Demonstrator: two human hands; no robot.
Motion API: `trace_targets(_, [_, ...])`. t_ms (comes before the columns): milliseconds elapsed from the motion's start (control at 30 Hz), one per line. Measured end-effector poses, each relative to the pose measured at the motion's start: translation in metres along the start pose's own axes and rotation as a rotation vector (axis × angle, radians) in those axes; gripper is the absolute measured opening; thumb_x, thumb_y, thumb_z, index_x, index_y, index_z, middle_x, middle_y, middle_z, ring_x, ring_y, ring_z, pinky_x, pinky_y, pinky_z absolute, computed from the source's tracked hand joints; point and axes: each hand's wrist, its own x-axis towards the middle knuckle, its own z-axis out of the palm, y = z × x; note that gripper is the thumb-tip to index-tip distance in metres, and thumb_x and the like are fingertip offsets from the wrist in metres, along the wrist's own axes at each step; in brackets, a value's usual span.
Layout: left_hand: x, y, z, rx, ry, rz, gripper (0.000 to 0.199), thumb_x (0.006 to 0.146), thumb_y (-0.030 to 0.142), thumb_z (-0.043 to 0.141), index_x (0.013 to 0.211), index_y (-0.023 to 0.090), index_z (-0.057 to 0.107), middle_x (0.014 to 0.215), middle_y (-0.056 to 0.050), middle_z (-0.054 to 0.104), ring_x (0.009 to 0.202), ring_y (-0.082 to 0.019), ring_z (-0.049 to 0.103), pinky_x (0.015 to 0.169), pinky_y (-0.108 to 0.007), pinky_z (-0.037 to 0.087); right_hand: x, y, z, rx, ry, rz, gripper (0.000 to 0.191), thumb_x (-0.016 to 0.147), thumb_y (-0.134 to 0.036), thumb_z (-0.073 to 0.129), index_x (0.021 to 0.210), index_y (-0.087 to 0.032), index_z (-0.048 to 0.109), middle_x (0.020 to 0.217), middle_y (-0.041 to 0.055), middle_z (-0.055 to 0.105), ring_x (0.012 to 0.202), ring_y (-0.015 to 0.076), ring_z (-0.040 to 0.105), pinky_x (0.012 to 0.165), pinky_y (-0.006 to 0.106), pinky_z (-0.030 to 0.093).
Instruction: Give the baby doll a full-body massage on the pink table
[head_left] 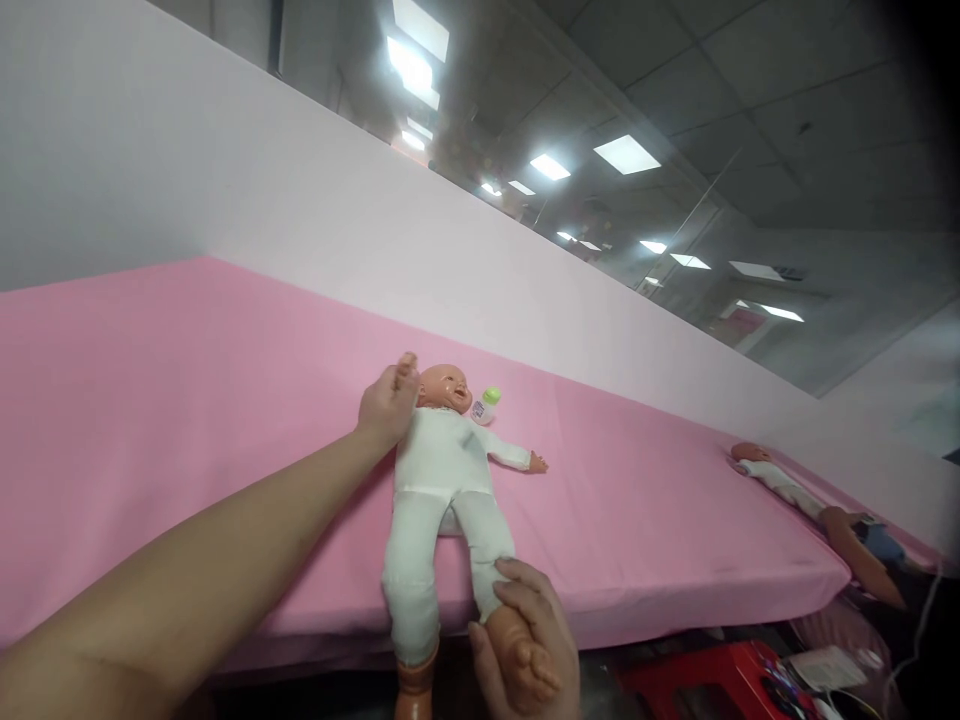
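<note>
A baby doll point(442, 450) in a white bodysuit lies on its back on a pink-covered table, with its legs hanging over the front edge. My left hand point(388, 402) is closed at the side of the doll's head and shoulder, around its arm on that side, which is mostly hidden. Below the table edge, my right hand point(555, 640) wraps around the doll's lower leg and bare foot point(525, 655). The doll's other arm is stretched out on the sheet. Beside its head rests a small baby bottle point(486, 405) with a green cap.
The pink sheet point(637, 500) covers a long table against a white partition point(300, 220). Farther right lies another doll point(772, 478), with a person's hand point(844, 525) at its legs. A red stool or box point(705, 675) with cables and small items stands below the table's front edge.
</note>
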Motion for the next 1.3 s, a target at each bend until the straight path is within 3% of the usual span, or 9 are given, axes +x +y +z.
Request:
trace_targets(100, [-0.011, 0.008, 0.006, 0.292, -0.243, 0.325, 0.039, 0.097, 0.058, 0.047, 0.106, 0.024, 0.065, 0.097, -0.007, 0.070, 0.093, -0.028, 0.065, 0.081, -0.039, 0.048, 0.018, 0.000, -0.002, -0.004, -0.013, -0.037, 0.037, 0.084, -0.021, 0.072, 0.119, -0.024, 0.061, 0.127, 0.0149, 0.065, 0.113, 0.0294, 0.070, 0.091, 0.044, 0.064])
trace_targets(200, [-0.016, 0.007, 0.014, 0.547, -0.366, 0.501, 0.040, 0.095, 0.054, 0.051, 0.121, 0.026, 0.066, 0.109, -0.011, 0.068, 0.103, -0.032, 0.063, 0.089, -0.045, 0.047, 0.043, 0.001, 0.003, 0.013, -0.042, 0.008, 0.035, 0.084, -0.022, 0.073, 0.118, -0.025, 0.064, 0.132, 0.0144, 0.064, 0.117, 0.0306, 0.069, 0.096, 0.047, 0.062])
trace_targets(367, [-0.016, 0.004, 0.020, 0.715, -0.414, 0.570, 0.048, 0.098, 0.060, 0.047, 0.120, 0.024, 0.067, 0.114, -0.015, 0.066, 0.110, -0.035, 0.062, 0.097, -0.048, 0.043, 0.085, 0.018, 0.026, 0.057, -0.126, -0.005, 0.034, 0.085, -0.023, 0.071, 0.118, -0.025, 0.067, 0.139, 0.0129, 0.062, 0.125, 0.0298, 0.065, 0.103, 0.046, 0.058])
trace_targets(500, [-0.016, 0.005, 0.021, 0.761, -0.416, 0.625, 0.049, 0.100, 0.061, 0.040, 0.113, 0.022, 0.066, 0.113, -0.016, 0.066, 0.108, -0.035, 0.062, 0.093, -0.048, 0.044, 0.109, 0.037, 0.052, 0.098, -0.174, 0.055, 0.026, 0.084, -0.023, 0.070, 0.110, -0.024, 0.069, 0.132, 0.0103, 0.066, 0.123, 0.0276, 0.065, 0.105, 0.044, 0.056])
trace_targets(633, [-0.015, 0.003, 0.022, 0.776, -0.407, 0.638, 0.045, 0.104, 0.053, 0.033, 0.109, 0.021, 0.065, 0.110, -0.016, 0.067, 0.106, -0.034, 0.063, 0.090, -0.048, 0.045, 0.117, 0.044, 0.068, 0.165, -0.154, 0.113, 0.028, 0.080, -0.019, 0.069, 0.108, -0.024, 0.068, 0.128, 0.0091, 0.067, 0.121, 0.0260, 0.065, 0.105, 0.042, 0.054])
trace_targets(733, [-0.014, 0.001, 0.021, 0.738, -0.393, 0.624, 0.037, 0.101, 0.050, 0.043, 0.109, 0.021, 0.064, 0.112, -0.016, 0.068, 0.107, -0.035, 0.063, 0.091, -0.048, 0.044, 0.113, 0.044, 0.068, 0.196, -0.147, 0.132, 0.028, 0.081, -0.020, 0.069, 0.109, -0.023, 0.067, 0.130, 0.0101, 0.065, 0.123, 0.0268, 0.063, 0.107, 0.044, 0.052])
trace_targets(900, [-0.007, -0.002, 0.011, 0.577, -0.253, 0.463, 0.028, 0.091, 0.047, 0.058, 0.100, 0.022, 0.064, 0.101, -0.013, 0.071, 0.099, -0.034, 0.065, 0.086, -0.045, 0.046, 0.096, 0.039, 0.054, 0.181, -0.052, 0.164, 0.026, 0.085, -0.025, 0.070, 0.111, -0.021, 0.066, 0.132, 0.0127, 0.065, 0.129, 0.0283, 0.060, 0.111, 0.049, 0.050])
trace_targets(1167, [0.031, -0.025, -0.017, 0.152, 0.108, -0.290, 0.035, 0.089, 0.058, 0.054, 0.087, 0.023, 0.062, 0.087, -0.009, 0.072, 0.081, -0.031, 0.067, 0.069, -0.038, 0.045, 0.038, 0.014, 0.007, 0.092, -0.026, 0.069, 0.033, 0.087, -0.021, 0.070, 0.119, -0.023, 0.062, 0.134, 0.0148, 0.061, 0.123, 0.0280, 0.065, 0.103, 0.047, 0.057])
trace_targets(1300, [0.035, -0.033, -0.018, 0.098, 0.187, -0.360, 0.033, 0.088, 0.056, 0.056, 0.084, 0.024, 0.062, 0.087, -0.009, 0.073, 0.083, -0.032, 0.069, 0.068, -0.038, 0.047, 0.000, 0.014, -0.003, 0.033, -0.058, 0.038, 0.036, 0.086, -0.020, 0.070, 0.121, -0.023, 0.061, 0.129, 0.0145, 0.064, 0.117, 0.0274, 0.068, 0.096, 0.042, 0.062])
